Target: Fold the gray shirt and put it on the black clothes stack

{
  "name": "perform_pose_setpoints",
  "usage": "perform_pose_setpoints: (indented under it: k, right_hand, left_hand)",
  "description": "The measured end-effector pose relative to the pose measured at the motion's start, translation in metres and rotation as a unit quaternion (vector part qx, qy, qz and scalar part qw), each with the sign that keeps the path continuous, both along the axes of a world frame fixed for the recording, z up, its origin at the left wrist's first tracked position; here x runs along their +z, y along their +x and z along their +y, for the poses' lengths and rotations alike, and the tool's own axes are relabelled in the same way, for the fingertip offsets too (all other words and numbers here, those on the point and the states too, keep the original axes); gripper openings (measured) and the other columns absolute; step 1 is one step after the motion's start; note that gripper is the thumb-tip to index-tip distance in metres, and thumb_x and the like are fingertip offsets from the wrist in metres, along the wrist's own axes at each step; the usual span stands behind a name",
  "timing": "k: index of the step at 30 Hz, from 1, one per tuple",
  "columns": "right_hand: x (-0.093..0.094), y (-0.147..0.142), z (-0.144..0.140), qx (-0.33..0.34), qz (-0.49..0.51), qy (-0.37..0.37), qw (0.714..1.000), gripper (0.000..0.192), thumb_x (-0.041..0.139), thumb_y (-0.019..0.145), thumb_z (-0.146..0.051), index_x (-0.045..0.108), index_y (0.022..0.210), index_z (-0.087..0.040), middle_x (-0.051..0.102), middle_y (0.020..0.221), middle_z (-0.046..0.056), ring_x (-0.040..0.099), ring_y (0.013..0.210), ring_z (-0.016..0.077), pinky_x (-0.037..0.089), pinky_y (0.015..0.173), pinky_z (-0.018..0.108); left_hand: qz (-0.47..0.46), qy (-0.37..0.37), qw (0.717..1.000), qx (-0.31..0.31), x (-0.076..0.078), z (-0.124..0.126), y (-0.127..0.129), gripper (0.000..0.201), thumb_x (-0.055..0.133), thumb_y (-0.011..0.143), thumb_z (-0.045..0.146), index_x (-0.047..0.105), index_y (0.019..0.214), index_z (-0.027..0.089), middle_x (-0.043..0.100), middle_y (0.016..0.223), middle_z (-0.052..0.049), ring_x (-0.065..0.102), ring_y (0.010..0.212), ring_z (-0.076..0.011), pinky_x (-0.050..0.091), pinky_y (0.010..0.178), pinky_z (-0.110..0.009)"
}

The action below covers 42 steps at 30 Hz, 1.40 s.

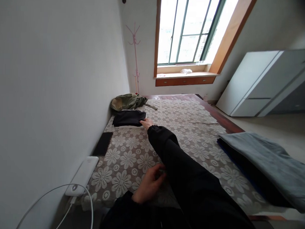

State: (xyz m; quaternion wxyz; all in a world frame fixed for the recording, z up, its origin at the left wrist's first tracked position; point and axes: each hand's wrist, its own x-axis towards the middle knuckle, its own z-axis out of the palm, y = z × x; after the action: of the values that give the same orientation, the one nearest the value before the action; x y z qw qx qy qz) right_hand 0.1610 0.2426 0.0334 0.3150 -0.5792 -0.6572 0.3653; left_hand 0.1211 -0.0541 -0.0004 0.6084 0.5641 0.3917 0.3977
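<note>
My right hand (146,123) is stretched far across the bed-like surface and pinches the right edge of a folded black garment (129,118). A thin light edge shows under that garment. Close to my body, my left hand (150,184) rests low over the patterned cloth (128,159), beside my right sleeve. Its fingers are loosely curled with a gap to the thumb, and nothing shows in them; the fingertips are partly hidden by the sleeve.
An olive-green bag (128,102) lies behind the garment. Along the left wall are a black flat object (103,144) and a white power bank (82,175) with a cable. Folded grey fabric (263,158) lies at right. Beyond stand a pink coat rack (136,55) and white fridge (253,78).
</note>
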Motion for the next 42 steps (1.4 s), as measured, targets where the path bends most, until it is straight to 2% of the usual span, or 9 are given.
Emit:
perform_pose_setpoints:
  k: [5,9,11,15,19,26,30,33,42]
  right_hand:
    - [0.038,-0.009,-0.029,0.031,0.205,0.003,0.978,0.030,0.051,0.094,-0.055,0.056,0.096,-0.025,0.069,0.090,0.003,0.070,0.089,0.0207,0.056,0.072,0.031]
    - [0.061,0.043,-0.107,0.070,0.519,-0.043,0.851,0.027,0.070,0.086,-0.046,0.057,0.096,-0.025,0.072,0.098,0.003,0.073,0.093,0.0214,0.061,0.075,0.032]
    - [0.055,0.090,-0.165,0.073,0.547,-0.072,0.831,0.029,0.078,0.081,-0.043,0.060,0.094,-0.024,0.073,0.090,0.002,0.074,0.081,0.0208,0.060,0.065,0.030]
    - [0.014,0.182,-0.278,0.051,0.366,-0.155,0.916,0.037,0.080,0.078,-0.050,0.056,0.075,-0.023,0.052,0.051,-0.006,0.049,0.039,0.0121,0.034,0.036,0.023]
    - [-0.023,0.227,-0.340,-0.004,0.168,-0.081,0.982,0.046,0.069,0.082,-0.061,0.051,0.066,-0.023,0.044,0.049,-0.006,0.037,0.042,0.0102,0.025,0.043,0.026]
    - [-0.009,0.194,-0.358,-0.147,-0.040,0.214,0.965,0.030,0.064,0.092,-0.053,0.059,0.087,-0.024,0.064,0.081,0.003,0.061,0.075,0.0218,0.048,0.070,0.034]
    - [0.006,0.128,-0.359,0.000,0.012,0.210,0.978,0.064,0.073,0.087,-0.052,0.052,0.140,-0.023,0.065,0.133,0.012,0.065,0.115,0.0308,0.054,0.095,0.044]
    - [0.016,0.092,-0.365,-0.006,-0.007,0.191,0.982,0.080,0.080,0.079,-0.052,0.050,0.146,-0.021,0.065,0.132,0.015,0.062,0.121,0.0375,0.053,0.100,0.052]
    - [0.045,0.117,-0.363,0.018,0.169,0.152,0.974,0.038,0.063,0.085,-0.020,0.068,0.123,-0.025,0.076,0.106,0.002,0.071,0.097,0.0248,0.055,0.087,0.037]
  left_hand:
    - [-0.063,-0.044,0.997,0.018,-0.004,0.006,0.000,0.043,0.075,0.086,0.043,0.066,0.123,0.023,0.070,0.124,-0.012,0.069,0.086,-0.0195,0.058,0.062,-0.030]
    - [-0.225,-0.141,0.957,0.114,-0.002,0.014,-0.007,0.051,0.074,0.088,0.051,0.061,0.128,0.022,0.066,0.135,-0.015,0.071,0.101,-0.0237,0.061,0.078,-0.036]
    - [-0.324,-0.182,0.919,0.134,0.001,0.015,-0.014,0.046,0.066,0.093,0.054,0.064,0.124,0.021,0.066,0.136,-0.014,0.070,0.112,-0.0262,0.059,0.092,-0.041]
    - [-0.454,-0.229,0.855,0.102,0.003,0.008,-0.027,0.032,0.054,0.101,0.047,0.071,0.106,0.020,0.076,0.111,-0.010,0.070,0.113,-0.0271,0.052,0.108,-0.049]
    - [-0.455,-0.249,0.849,0.100,0.004,-0.003,-0.030,0.044,0.046,0.103,0.052,0.074,0.110,0.019,0.078,0.114,-0.012,0.071,0.115,-0.0294,0.053,0.108,-0.049]
    - [-0.344,-0.236,0.899,0.130,0.015,-0.016,-0.020,0.031,0.056,0.101,0.032,0.073,0.123,0.021,0.077,0.126,-0.007,0.065,0.130,-0.0291,0.049,0.115,-0.044]
    - [-0.328,-0.249,0.905,0.108,0.023,-0.035,-0.015,0.044,0.059,0.100,0.042,0.070,0.132,0.014,0.074,0.132,-0.011,0.058,0.138,-0.0305,0.040,0.123,-0.044]
    - [-0.328,-0.244,0.908,0.090,0.027,-0.058,-0.010,0.050,0.059,0.099,0.050,0.069,0.135,0.017,0.068,0.143,-0.010,0.049,0.146,-0.0292,0.035,0.127,-0.039]
    - [-0.294,-0.132,0.932,0.164,0.058,-0.082,0.001,0.040,0.069,0.095,0.044,0.073,0.130,0.023,0.067,0.144,-0.007,0.047,0.148,-0.0296,0.033,0.127,-0.044]
